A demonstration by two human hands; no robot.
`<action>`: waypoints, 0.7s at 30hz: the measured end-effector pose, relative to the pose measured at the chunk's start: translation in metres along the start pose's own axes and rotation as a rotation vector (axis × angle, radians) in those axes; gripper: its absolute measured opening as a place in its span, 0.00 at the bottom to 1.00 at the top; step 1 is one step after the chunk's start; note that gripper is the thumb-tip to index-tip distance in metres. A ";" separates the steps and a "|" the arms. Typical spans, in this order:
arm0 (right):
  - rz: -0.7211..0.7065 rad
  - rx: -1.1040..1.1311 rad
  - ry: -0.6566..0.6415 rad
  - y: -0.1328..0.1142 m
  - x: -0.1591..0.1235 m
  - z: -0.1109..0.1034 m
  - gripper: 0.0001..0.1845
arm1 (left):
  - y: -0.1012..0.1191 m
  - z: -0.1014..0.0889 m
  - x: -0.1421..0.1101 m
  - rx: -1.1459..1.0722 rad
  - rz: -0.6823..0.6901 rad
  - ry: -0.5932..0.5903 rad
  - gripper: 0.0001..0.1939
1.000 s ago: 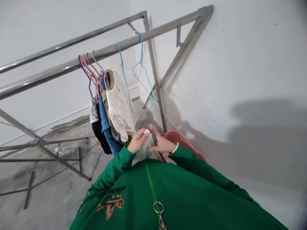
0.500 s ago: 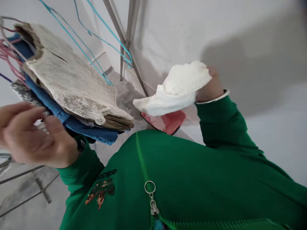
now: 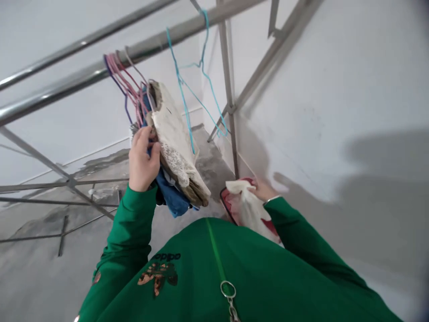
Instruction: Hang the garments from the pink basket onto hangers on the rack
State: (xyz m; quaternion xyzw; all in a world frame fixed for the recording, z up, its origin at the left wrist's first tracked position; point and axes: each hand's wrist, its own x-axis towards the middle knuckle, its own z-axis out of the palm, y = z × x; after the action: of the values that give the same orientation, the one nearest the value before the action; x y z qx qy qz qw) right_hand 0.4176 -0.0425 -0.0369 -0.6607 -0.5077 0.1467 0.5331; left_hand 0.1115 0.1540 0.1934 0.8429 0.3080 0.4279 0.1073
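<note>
My left hand (image 3: 144, 157) is up against the bundle of hanging clothes, its fingers closed on the edge of the stack. That stack holds a cream lace garment (image 3: 176, 143) over a blue garment (image 3: 172, 201), both on several pink wire hangers (image 3: 125, 80). My right hand (image 3: 264, 190) grips a crumpled white cloth (image 3: 246, 203) low over a red basin (image 3: 227, 201). The cloth and my sleeve hide most of the basin.
Steel drying rack rails (image 3: 100, 67) cross overhead, and bare teal wire hangers (image 3: 201, 80) hang from one. A white wall (image 3: 318, 89) rises on the right. The rack's lower bars (image 3: 67, 183) stand on the patchy concrete floor (image 3: 208, 156) to the left.
My right hand has dropped from holding the white cloth high to low over the red basin. My left hand has come up onto the hanging clothes. The view has swung back toward the rack.
</note>
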 end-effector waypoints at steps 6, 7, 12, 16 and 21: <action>-0.088 0.287 -0.466 -0.103 0.033 0.058 0.32 | -0.005 0.017 0.023 -0.036 -0.023 -0.002 0.22; -0.155 0.296 -0.477 -0.128 0.042 0.067 0.34 | -0.008 0.022 0.028 -0.046 -0.037 -0.018 0.23; -0.197 -0.104 -0.303 -0.217 0.081 0.102 0.31 | -0.018 0.044 0.051 -0.112 -0.078 -0.073 0.32; -0.161 -0.383 -0.238 -0.222 0.090 0.107 0.13 | -0.006 0.045 0.048 -0.095 -0.196 -0.070 0.33; -0.251 -0.318 -0.159 -0.196 0.087 0.100 0.11 | 0.019 0.040 0.010 0.187 -0.277 -0.079 0.19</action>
State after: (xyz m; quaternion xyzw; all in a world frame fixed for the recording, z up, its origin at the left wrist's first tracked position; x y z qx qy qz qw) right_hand 0.2821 0.0687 0.1217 -0.6545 -0.6430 0.0491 0.3945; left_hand 0.1558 0.1481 0.1840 0.8148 0.4554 0.3451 0.0981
